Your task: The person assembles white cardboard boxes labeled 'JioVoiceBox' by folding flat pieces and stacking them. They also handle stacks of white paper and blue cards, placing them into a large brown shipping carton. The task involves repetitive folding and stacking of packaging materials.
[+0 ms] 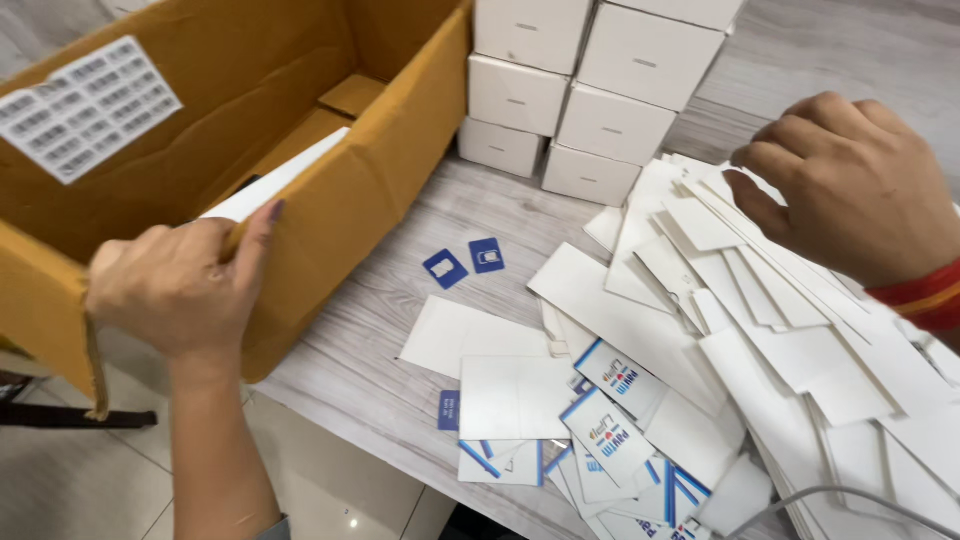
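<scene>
Brown corrugated card makes up the big open box (200,130) at the left, hanging partly off the table (350,350) edge, with a white label sheet (85,105) stuck on its inner wall at ten o'clock. The left hand (175,290) clamps the box's near wall, thumb hooked over the rim and fingers (130,265) curled closed on the outside. A flat white sheet (280,175) leans inside, just past the thumb; the rest of the inside that shows holds nothing else, so little seems packed yet.

The table is pale grey wood-grain laminate. At its middle lie two small blue square cards (465,262), side by side, well apart from either hand. At twelve o'clock stand stacked white cartons (585,90), matte, square-edged and already closed; that part looks finished.

From five to three o'clock sprawls a loose heap of flat white card blanks (760,340), thin, stiff, cut in long strips and tabs, some near the front printed with blue corners (610,435). These are unfolded, so most of the work appears left. The right hand (855,185), red band at the wrist, rests on the heap's top at two o'clock, its fingers (760,175) bent and pinching the edge of a top blank. A grey cable (850,495) crosses the heap at five o'clock.
</scene>
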